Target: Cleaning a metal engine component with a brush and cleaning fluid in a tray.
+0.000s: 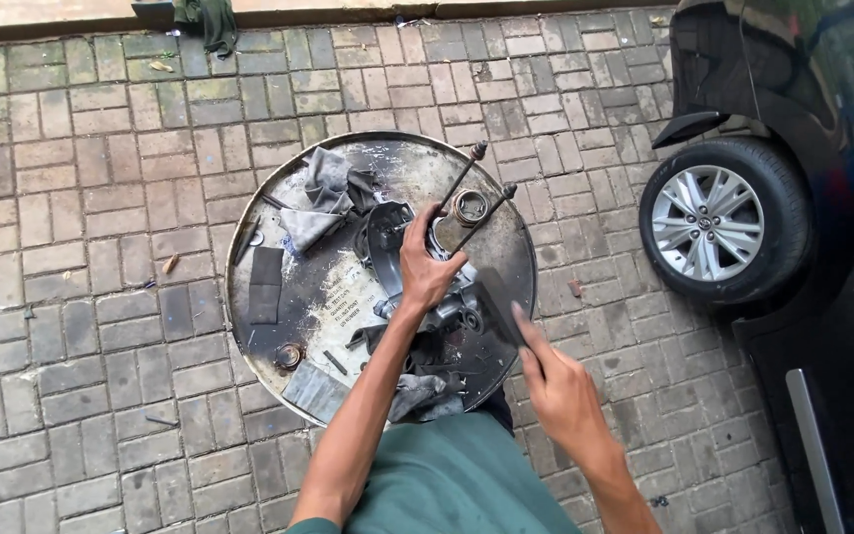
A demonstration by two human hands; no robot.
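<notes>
Your left hand [427,265] clamps the metal part [417,287] mid-drum top [269,346] | your right hand [557,391] pinches a dark flat piece [499,305], probably sandpaper, beside it | two rods [467,198] above | car wheel [714,222] right.

Dark greasy metal part [417,282] on round drum top, gripped from above, flat dark rectangular piece [499,305] held tilted at its right

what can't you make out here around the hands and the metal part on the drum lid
Head view, the only one:
- Metal part: mostly under the left hand; its kind is unclear.
- Right hand: holds a dark flat piece, motion-blurred; grip hidden.
- Drum lid: near edge hidden by the green shirt.
- Car: cut off by the right edge.
</notes>
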